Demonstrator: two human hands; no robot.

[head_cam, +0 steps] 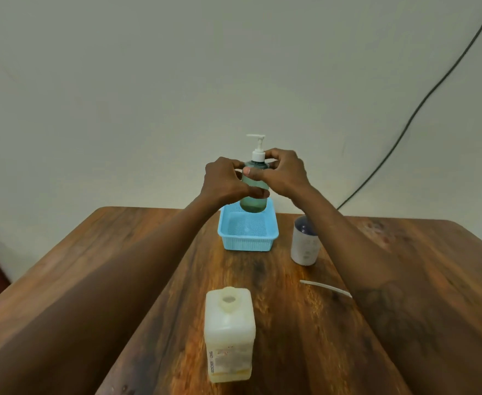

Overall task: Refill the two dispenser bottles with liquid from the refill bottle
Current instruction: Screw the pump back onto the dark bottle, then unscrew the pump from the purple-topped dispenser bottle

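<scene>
A green see-through dispenser bottle with a white pump head is held upright just above the blue basket. My left hand grips the bottle's body from the left. My right hand pinches the white pump collar at the bottle's neck. The pale yellow refill bottle stands uncapped near the table's front. A white open-topped dispenser bottle with bluish liquid stands right of the basket, partly behind my right forearm. A white pump tube lies on the table.
The wooden table meets a plain wall at the back. A dark cable hangs down the wall at the right. The basket holds nothing that I can see.
</scene>
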